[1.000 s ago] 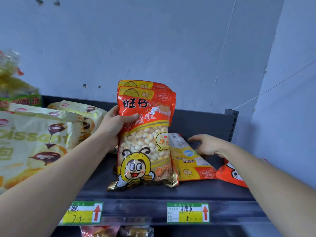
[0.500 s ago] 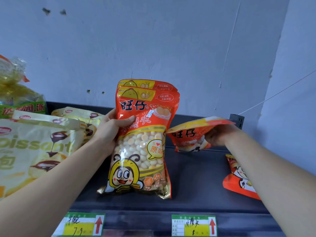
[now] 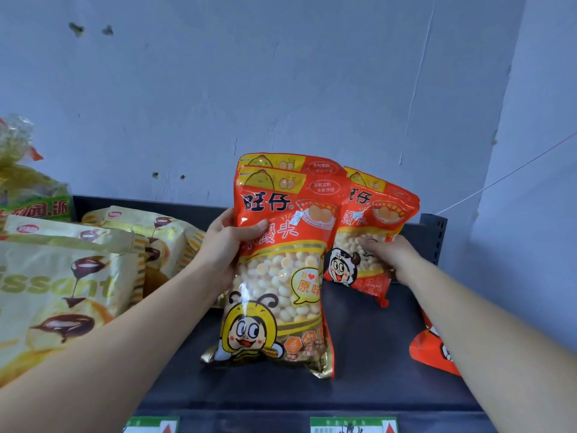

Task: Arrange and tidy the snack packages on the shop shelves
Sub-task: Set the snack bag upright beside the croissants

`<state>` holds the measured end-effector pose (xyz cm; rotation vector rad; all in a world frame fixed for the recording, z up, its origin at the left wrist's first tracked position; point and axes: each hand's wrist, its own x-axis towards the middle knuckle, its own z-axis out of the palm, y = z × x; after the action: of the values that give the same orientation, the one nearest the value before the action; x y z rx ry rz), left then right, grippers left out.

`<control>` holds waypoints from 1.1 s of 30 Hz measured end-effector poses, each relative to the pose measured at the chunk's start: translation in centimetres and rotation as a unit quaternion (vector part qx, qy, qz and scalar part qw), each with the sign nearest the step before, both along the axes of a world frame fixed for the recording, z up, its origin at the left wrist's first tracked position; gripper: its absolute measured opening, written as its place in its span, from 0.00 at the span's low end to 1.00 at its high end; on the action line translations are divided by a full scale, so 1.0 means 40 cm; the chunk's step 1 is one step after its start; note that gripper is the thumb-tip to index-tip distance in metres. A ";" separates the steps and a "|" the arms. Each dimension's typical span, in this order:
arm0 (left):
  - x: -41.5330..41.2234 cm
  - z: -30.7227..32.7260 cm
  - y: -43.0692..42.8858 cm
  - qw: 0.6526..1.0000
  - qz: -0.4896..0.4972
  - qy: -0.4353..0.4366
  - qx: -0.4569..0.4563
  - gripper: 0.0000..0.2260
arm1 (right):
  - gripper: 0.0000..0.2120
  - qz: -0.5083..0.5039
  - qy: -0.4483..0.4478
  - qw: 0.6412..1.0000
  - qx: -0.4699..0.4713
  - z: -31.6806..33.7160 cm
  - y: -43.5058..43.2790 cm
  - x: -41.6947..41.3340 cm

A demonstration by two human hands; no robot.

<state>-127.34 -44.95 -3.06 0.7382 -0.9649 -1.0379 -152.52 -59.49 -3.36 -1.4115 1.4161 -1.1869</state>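
Far left: a crinkled clear plastic bag of yellow snacks with a green label (image 3: 22,185) sits behind and above two cream-yellow foil croissant packs (image 3: 62,292) printed with chocolate drips. These packs lie tilted on the dark grey metal shelf (image 3: 359,354). Centre: the left grip (image 3: 224,245) clasps the bee pouch (image 3: 281,276), a tall orange-red bag with a clear window of pale round biscuits and a cartoon bee. The thumb lies across its front and the fingers are out of sight behind. The bee pouch stands upright with its foot on the shelf. A matching rear pouch (image 3: 281,160) is pressed directly behind it, only its top strip showing. Right of centre: the right grip (image 3: 390,257) has its fingers curled onto the front of a third pouch (image 3: 377,210) of the same orange-red kind, held upright near the back rail; whether its lower corner touches the shelf cannot be told. Far right: a flat pouch (image 3: 431,351), also orange-red, lies on the shelf, partly hidden by the right forearm. Front edge: green-and-yellow price labels (image 3: 352,425). Background: a pale blue-white plastered wall (image 3: 281,73) with dark scuffs; a thin wire (image 3: 515,173) crosses the side wall
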 end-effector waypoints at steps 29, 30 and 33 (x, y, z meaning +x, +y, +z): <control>-0.153 -0.012 -0.243 1.000 0.008 -0.020 -0.002 0.20 | 0.14 0.054 0.140 0.985 -0.087 -0.100 -0.139 0.023; -0.159 -0.016 -0.248 0.999 0.018 -0.032 -0.008 0.20 | 0.14 0.041 0.125 0.987 -0.087 -0.095 -0.133 0.020; -0.170 -0.039 -0.253 0.996 0.051 -0.072 -0.016 0.20 | 0.15 -0.016 0.048 0.991 -0.120 -0.053 -0.086 0.013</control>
<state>-134.14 -55.08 -4.64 0.8354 -1.0530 -0.8875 -152.02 -62.92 -5.46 -1.6359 1.4006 -1.3616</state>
